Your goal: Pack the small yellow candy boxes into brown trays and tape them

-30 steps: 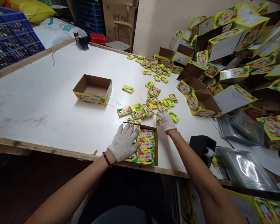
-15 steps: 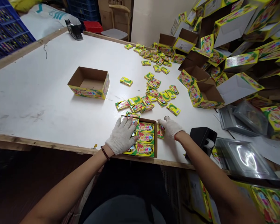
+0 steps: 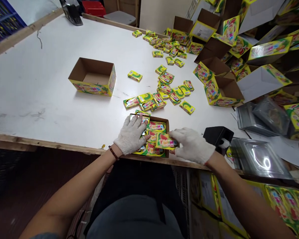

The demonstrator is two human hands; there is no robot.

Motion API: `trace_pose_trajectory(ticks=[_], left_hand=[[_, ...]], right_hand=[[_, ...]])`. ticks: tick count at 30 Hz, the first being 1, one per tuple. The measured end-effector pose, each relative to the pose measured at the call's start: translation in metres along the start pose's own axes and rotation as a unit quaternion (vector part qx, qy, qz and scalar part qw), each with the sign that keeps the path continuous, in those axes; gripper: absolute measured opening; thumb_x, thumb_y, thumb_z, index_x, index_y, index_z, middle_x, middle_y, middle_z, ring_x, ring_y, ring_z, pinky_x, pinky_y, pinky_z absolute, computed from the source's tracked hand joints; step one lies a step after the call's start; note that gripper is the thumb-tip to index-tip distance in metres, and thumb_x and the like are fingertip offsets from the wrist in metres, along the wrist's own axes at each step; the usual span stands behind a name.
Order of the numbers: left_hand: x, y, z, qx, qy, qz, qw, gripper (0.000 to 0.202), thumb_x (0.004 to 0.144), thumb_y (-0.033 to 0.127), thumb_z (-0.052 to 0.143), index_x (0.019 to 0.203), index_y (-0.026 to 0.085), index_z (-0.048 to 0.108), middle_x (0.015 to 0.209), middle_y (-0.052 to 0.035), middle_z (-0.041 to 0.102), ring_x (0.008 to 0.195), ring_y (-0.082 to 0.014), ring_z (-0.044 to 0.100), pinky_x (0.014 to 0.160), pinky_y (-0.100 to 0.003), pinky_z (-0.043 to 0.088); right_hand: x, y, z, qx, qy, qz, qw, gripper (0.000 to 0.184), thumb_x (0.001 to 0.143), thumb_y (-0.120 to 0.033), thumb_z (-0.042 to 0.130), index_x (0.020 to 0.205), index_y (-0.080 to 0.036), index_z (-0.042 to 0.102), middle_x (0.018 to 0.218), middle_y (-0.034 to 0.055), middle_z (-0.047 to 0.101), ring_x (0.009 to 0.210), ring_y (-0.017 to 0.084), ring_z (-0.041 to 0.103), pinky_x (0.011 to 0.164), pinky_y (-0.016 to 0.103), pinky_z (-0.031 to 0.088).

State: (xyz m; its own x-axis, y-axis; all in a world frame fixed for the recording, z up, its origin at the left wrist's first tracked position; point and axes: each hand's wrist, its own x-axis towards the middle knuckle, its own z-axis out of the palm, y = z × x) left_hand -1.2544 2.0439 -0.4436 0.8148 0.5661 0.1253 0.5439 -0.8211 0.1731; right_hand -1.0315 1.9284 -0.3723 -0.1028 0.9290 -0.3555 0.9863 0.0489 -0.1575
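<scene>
A shallow brown carton [image 3: 165,121] at the table's near edge holds rows of small yellow candy packs. My left hand [image 3: 131,135], in a white knit glove, lies flat with fingers spread on the packs in the carton's left half. My right hand [image 3: 192,146], also gloved, pinches one small yellow pack [image 3: 165,141] and holds it over the carton's lower right part. More loose packs [image 3: 161,96] lie scattered on the white table [image 3: 40,93] just beyond the carton.
An open, empty-looking carton [image 3: 92,77] stands to the far left of the packs. A heap of yellow cartons [image 3: 239,49] fills the right. A black tape dispenser [image 3: 218,136] and clear plastic trays [image 3: 260,162] sit at my right. A black stapler [image 3: 71,12] lies far back.
My right hand picked a pack from the scattered ones and brought it back toward me, over the carton. My left hand stayed flat on the packs. The view tilted downward.
</scene>
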Motion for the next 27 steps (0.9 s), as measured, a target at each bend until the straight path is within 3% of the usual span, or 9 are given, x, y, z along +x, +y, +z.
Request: trace_pose_trajectory(ticks=[3,5,10,14,19,23,27], left_hand=[[0.0,0.0,0.0,0.003,0.0,0.002,1.0,0.062,0.095,0.05,0.049,0.142,0.01,0.055,0.151,-0.0229,0.047,0.142,-0.0401,0.04,0.118,-0.06,0.028],[0.001,0.0,0.0,0.001,0.0,0.003,1.0,0.062,0.095,0.051,0.049,0.141,0.01,0.055,0.15,-0.0228,0.048,0.141,-0.04,0.041,0.118,-0.06,0.028],[0.001,0.003,0.0,-0.027,0.009,-0.008,1.0,0.061,0.092,0.049,0.055,0.14,0.012,0.057,0.149,-0.022,0.05,0.141,-0.0387,0.042,0.119,-0.06,0.026],[-0.001,-0.006,0.008,-0.093,0.045,-0.021,0.994,0.051,0.094,0.044,0.053,0.135,0.015,0.06,0.15,-0.0196,0.049,0.141,-0.0366,0.042,0.118,-0.06,0.03],[0.031,-0.06,0.019,-0.22,0.147,-0.099,0.959,0.04,0.096,0.031,0.043,0.128,0.017,0.063,0.141,-0.0136,0.056,0.134,-0.0265,0.05,0.112,-0.044,0.043],[0.08,-0.109,0.032,-0.174,0.062,-0.162,0.969,0.041,0.086,0.023,0.053,0.125,0.014,0.064,0.127,-0.0146,0.062,0.12,-0.0286,0.058,0.105,-0.041,0.047],[0.109,-0.133,0.05,-0.119,-0.029,-0.186,0.975,0.045,0.076,0.021,0.064,0.121,0.015,0.065,0.12,-0.0174,0.064,0.113,-0.0341,0.059,0.098,-0.048,0.048]], right_hand=[[0.015,-0.043,-0.009,-0.112,-0.102,-0.008,0.988,0.032,0.081,-0.025,0.061,0.11,-0.015,0.068,0.106,0.0149,0.07,0.102,0.033,0.064,0.085,0.041,0.049],[0.027,-0.056,-0.01,-0.134,-0.152,-0.003,0.979,0.034,0.083,-0.023,0.06,0.115,-0.014,0.067,0.11,0.0173,0.07,0.103,0.033,0.065,0.083,0.039,0.049],[0.037,-0.056,-0.009,-0.108,-0.243,-0.013,0.964,0.039,0.085,-0.025,0.066,0.122,-0.015,0.065,0.117,0.0183,0.069,0.104,0.031,0.067,0.081,0.035,0.051],[0.041,-0.051,-0.007,-0.102,-0.216,-0.068,0.969,0.038,0.087,-0.019,0.061,0.124,-0.015,0.064,0.117,0.0173,0.068,0.106,0.031,0.066,0.083,0.037,0.05],[0.051,-0.041,-0.006,-0.046,-0.209,-0.114,0.97,0.05,0.078,-0.025,0.071,0.127,-0.017,0.062,0.12,0.0139,0.063,0.107,0.03,0.063,0.08,0.034,0.049],[0.042,-0.035,-0.014,-0.036,-0.193,-0.113,0.974,0.05,0.078,-0.025,0.067,0.127,-0.02,0.062,0.12,0.012,0.062,0.105,0.03,0.062,0.08,0.035,0.047],[0.027,-0.033,-0.018,-0.046,-0.208,-0.056,0.976,0.048,0.079,-0.021,0.062,0.127,-0.017,0.061,0.119,0.0142,0.062,0.102,0.03,0.063,0.08,0.036,0.047]])
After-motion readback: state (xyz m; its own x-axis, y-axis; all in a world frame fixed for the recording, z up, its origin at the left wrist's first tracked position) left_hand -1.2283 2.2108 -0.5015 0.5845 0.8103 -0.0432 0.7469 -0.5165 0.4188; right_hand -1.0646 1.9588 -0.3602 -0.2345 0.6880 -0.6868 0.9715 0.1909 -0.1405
